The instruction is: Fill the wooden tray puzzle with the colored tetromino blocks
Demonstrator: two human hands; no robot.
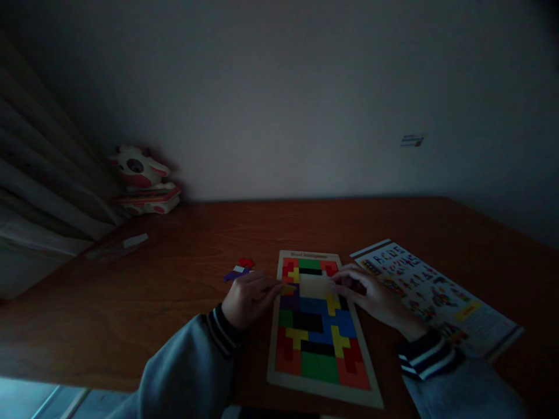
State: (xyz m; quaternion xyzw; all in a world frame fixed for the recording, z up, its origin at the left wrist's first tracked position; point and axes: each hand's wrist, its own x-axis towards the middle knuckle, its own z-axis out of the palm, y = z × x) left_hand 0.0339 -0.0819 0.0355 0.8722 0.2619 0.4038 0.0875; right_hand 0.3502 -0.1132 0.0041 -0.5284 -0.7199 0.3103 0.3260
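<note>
A puzzle board (324, 390) with a pale wooden rim and lettering along its far edge lies flat at the lower centre of the frame, narrowing toward the top. Blocky pieces (320, 368) in red, orange, green, black, blue, yellow and purple fill most of it, leaving a pale, roughly rectangular gap in its upper half, wider than it is deep. Just left of its upper part, well above the frame's bottom edge, lie a loose red piece (247, 262) and a loose purple piece (232, 275), the latter partly hidden.
</note>
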